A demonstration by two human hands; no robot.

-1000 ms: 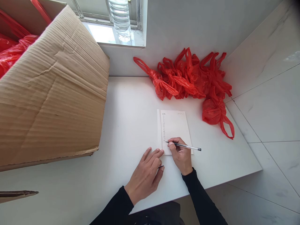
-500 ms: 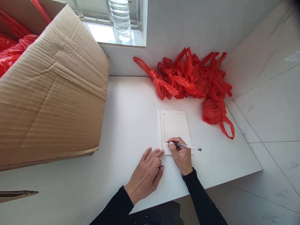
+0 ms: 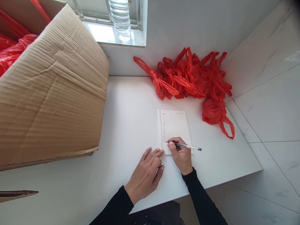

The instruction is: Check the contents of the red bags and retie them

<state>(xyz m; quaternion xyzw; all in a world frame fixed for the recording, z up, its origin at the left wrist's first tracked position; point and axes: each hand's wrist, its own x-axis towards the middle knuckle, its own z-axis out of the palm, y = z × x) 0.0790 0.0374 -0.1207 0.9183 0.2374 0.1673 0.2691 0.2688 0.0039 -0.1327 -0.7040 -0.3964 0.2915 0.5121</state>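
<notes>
A small white notepad [image 3: 175, 125] lies on the white table [image 3: 131, 115], with a column of small writing down its left side. My right hand [image 3: 181, 156] is closed round a slim pen [image 3: 187, 146], whose tip touches the lower left of the page. Beside it my left hand [image 3: 145, 175] rests flat on the table, fingers stretched out and fingertips at the notepad's lower left corner. A small dark object [image 3: 160, 166] peeks out from under the left thumb; I cannot make out what it is.
A large cardboard box [image 3: 51, 90] holding red plastic bags [image 3: 10, 50] fills the left of the table. Several knotted red plastic bags [image 3: 189, 78] lie at the back right by the wall. A clear plastic bottle [image 3: 120, 18] stands on the windowsill. Tiled floor lies to the right.
</notes>
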